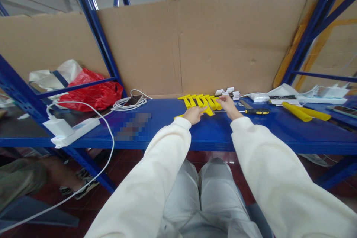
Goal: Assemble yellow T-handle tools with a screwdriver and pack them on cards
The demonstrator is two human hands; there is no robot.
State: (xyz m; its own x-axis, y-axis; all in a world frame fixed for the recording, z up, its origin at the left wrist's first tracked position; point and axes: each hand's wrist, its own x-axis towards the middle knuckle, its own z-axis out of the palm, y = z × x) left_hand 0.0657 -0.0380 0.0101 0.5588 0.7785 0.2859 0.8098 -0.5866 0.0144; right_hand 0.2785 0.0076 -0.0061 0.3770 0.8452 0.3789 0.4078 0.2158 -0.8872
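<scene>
My left hand [194, 115] is closed around a yellow T-shaped scraper [209, 111], its wide head pointing right and its handle end showing left of my fist. Several similar yellow scrapers [198, 100] lie in a row just beyond that hand. At the right end of this row, my right hand [228, 105] has its fingertips pinched together; whatever they grip is too small to make out. Behind it lie small white and dark pieces [227, 92] in a pile. A screwdriver [257, 111] with a black and yellow handle rests by my right wrist, its shaft pointing left.
On the blue bench [156, 134], a coiled white cable [129, 103] and a white power strip [75, 132] lie left. Two yellow handles [306, 112] and a phone [343, 110] are right. Cardboard [223, 44] stands behind. A seated person's leg [58, 173] shows lower left.
</scene>
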